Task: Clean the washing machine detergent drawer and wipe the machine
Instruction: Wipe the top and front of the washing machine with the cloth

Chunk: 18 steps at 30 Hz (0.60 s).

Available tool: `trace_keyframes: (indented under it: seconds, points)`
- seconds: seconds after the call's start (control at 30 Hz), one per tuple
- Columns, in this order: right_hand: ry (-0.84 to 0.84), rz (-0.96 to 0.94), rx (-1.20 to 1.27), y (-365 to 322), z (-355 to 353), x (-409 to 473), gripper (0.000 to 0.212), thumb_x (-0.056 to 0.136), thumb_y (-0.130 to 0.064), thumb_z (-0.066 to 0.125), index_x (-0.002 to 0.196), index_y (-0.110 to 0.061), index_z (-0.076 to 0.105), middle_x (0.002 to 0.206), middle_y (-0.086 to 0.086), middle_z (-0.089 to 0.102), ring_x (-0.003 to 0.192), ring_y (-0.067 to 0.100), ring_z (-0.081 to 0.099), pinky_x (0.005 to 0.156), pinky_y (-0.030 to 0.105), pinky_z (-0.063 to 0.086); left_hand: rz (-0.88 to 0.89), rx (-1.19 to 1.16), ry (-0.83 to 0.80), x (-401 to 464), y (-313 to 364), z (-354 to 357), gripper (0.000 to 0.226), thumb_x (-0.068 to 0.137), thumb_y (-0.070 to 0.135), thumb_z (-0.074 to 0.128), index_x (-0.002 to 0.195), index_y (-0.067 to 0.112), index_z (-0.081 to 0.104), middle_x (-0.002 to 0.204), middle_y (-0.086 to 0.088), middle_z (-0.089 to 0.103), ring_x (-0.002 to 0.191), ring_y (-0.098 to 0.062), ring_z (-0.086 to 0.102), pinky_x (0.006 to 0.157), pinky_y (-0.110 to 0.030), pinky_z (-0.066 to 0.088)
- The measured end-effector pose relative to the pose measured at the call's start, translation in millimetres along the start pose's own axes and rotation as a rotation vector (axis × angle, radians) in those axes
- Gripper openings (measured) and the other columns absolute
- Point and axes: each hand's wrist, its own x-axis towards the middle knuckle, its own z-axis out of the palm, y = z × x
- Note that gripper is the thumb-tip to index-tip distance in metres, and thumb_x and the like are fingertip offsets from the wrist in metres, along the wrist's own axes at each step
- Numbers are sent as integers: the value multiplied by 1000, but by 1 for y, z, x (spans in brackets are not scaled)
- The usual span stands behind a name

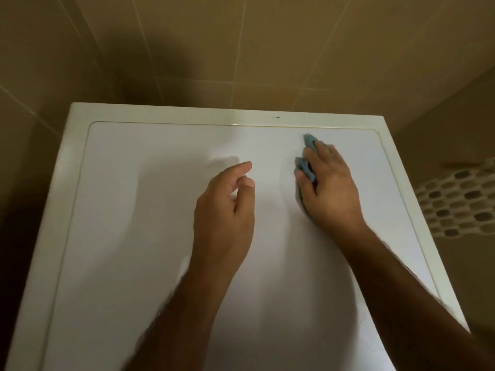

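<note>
The white top of the washing machine (139, 210) fills most of the view, seen from above. My right hand (330, 187) presses flat on a blue cloth (308, 153) at the top's far right part; only the cloth's edges show past my fingers. My left hand (227, 207) rests near the middle of the top, fingers loosely curled and apart, holding nothing. The detergent drawer is out of view.
Beige tiled walls (241, 49) stand right behind and to both sides of the machine. A white perforated basket (460, 202) sits low on the right, beside the machine's right edge.
</note>
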Motion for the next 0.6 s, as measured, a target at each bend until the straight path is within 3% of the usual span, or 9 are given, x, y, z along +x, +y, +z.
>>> trace_keyframes:
  seconds: [0.13, 0.27, 0.33, 0.4, 0.47, 0.53, 0.6]
  points:
    - [55, 27, 3, -47, 27, 31, 43, 100, -27, 36, 130, -4, 57, 154, 14, 39, 144, 29, 34, 123, 38, 17, 29, 62, 1, 20, 0, -13, 33, 101, 24, 49, 132, 21, 58, 133, 5, 61, 116, -13, 61, 99, -34, 52]
    - [-79, -212, 12, -102, 48, 23, 61, 98, -40, 22, 146, -10, 46, 158, 9, 33, 148, 27, 27, 122, 42, 20, 56, 119, 26, 34, -4, -31, 33, 102, 23, 48, 132, 21, 59, 131, 4, 62, 115, -9, 59, 100, -27, 49]
    - [-193, -342, 7, -105, 42, 13, 64, 98, -45, 21, 149, -13, 41, 159, 6, 32, 149, 26, 24, 123, 42, 20, 45, 156, 37, 40, -7, -42, 33, 102, 24, 47, 133, 21, 58, 132, 5, 60, 114, -4, 56, 94, -9, 44]
    - [-232, -441, 57, -87, 32, 6, 58, 98, -42, 34, 145, -11, 48, 155, 8, 40, 146, 27, 30, 123, 37, 20, 33, 179, 53, 44, -10, -54, 33, 102, 24, 47, 133, 21, 58, 135, 5, 59, 113, 1, 50, 82, 6, 34]
    - [-156, -412, 88, -67, 19, 4, 50, 98, -37, 44, 139, -9, 55, 150, 10, 46, 143, 26, 36, 121, 31, 21, 26, 151, 68, 46, -11, -66, 33, 101, 24, 48, 133, 21, 57, 136, 5, 58, 117, -1, 51, 85, 2, 34]
    - [-75, -237, 78, -65, 14, 11, 45, 100, -30, 46, 137, -6, 56, 151, 11, 45, 142, 25, 35, 121, 24, 15, 39, 117, 88, 48, -12, -75, 33, 101, 24, 49, 133, 21, 58, 136, 5, 59, 121, -7, 55, 92, -8, 40]
    - [-29, -79, 23, -85, 27, 25, 43, 99, -24, 37, 126, -1, 60, 150, 18, 44, 139, 31, 38, 122, 32, 16, 45, 94, 106, 49, -11, -77, 33, 101, 23, 49, 132, 21, 58, 135, 4, 59, 121, -11, 57, 98, -19, 45]
